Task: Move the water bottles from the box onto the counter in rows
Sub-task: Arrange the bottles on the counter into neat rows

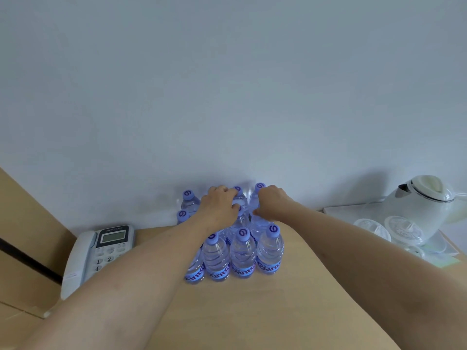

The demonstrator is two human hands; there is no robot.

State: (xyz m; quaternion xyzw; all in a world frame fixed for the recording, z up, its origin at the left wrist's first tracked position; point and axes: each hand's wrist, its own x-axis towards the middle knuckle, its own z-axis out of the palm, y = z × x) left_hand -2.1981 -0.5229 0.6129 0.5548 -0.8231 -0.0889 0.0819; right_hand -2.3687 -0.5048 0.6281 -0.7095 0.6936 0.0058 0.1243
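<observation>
Reaching over the wooden counter (252, 319), I had both arms stretched toward the wall, and most of the job looked done from where I stood. Nearest me stood the front row of water bottles (242, 253), upright with purple caps, touching side to side, four of them as far as I could count, the leftmost partly hidden behind my forearm. Behind that row more bottles stood close-packed, their caps showing between and beside my hands.

My left hand (219, 205) was curled down over a bottle in the back rows (238, 198), fingers wrapped round its shoulder just under the cap. My right hand (270, 200) was likewise curled, fingers folded round the neck of the bottle next to it (259, 189) by the wall. I judged I was seating these two into the rearmost rows, though my hands covered enough that I could not tell whether their bases were already on the counter.

The box was nowhere in my view, so I could not say how many bottles remained in it. At least three rows stood in place.

Off to my left lay a desk telephone (101, 251); far right, a white electric kettle (422, 200) beside some wrapped cups (401, 229) on a tray.
</observation>
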